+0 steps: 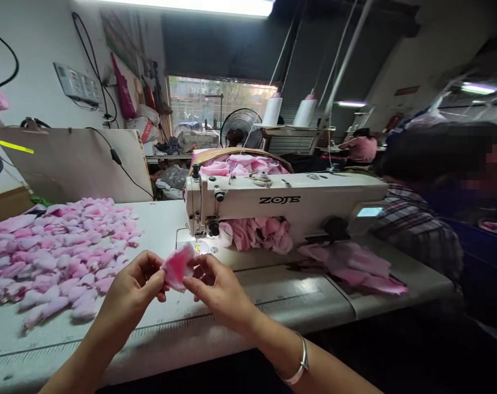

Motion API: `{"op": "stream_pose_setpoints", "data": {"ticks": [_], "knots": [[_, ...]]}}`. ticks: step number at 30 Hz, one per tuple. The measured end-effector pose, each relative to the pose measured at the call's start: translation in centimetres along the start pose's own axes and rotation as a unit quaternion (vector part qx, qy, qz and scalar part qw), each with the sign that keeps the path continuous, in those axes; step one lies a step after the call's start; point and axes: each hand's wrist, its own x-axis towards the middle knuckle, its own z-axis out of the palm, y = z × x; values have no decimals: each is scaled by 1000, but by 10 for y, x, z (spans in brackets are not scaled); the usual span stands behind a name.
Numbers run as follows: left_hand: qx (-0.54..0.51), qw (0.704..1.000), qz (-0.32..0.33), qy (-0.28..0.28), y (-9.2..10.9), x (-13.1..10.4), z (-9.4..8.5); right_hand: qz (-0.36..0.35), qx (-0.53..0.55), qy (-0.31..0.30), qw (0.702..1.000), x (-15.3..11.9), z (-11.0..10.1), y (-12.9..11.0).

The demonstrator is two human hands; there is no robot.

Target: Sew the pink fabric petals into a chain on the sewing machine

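Between my two hands is a small pink fabric piece (178, 266), held just in front of the needle area of a white sewing machine (248, 191). My left hand (139, 282) pinches its left edge between thumb and fingers. The right edge is gripped by my right hand (215, 284), thumb in front and fingers behind. A heap of small puffy pink pieces (63, 246) covers the left of the white table (158, 219). More pink fabric (260, 234) is bunched under the machine's arm.
Flat pink pieces (355, 265) lie on the table's right part. Behind the machine stands a container of pink fabric (248, 164). Two thread cones (289, 112) are above. A person in a plaid shirt (416, 224) is close on the right; another person (361, 148) sits farther back.
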Motion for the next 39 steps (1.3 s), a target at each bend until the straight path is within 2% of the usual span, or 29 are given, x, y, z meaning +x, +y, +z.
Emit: {"op": "stream_pose_setpoints", "data": {"ticks": [4, 8, 13, 17, 20, 23, 28, 30, 35, 39], "knots": [[-37, 999, -8, -6, -4, -10, 2, 44, 97, 22, 994, 0, 1, 6], [-79, 996, -23, -26, -10, -21, 3, 62, 141, 56, 986, 0, 4, 6], [-95, 995, -16, -39, -16, -31, 3, 100, 176, 6, 979, -4, 8, 6], [-107, 994, -12, -24, -22, -38, 6, 106, 177, 12, 978, -8, 8, 8], [-94, 995, -20, -5, -24, -40, 7, 78, 125, 30, 989, -10, 8, 7], [-52, 998, -14, 20, -25, -37, 7, 21, 28, 35, 999, -12, 7, 5], [77, 994, 10, 76, -30, -28, 7, -58, -137, 26, 989, -19, 8, 3], [129, 989, 25, 65, -31, -26, 6, -86, -174, 27, 981, -22, 8, 3], [203, 972, 108, 38, -29, -20, 0, -146, -224, 10, 964, -25, 4, 3], [127, 991, 23, -39, -30, -20, -2, -159, -250, 9, 955, -26, 2, 4]]}}
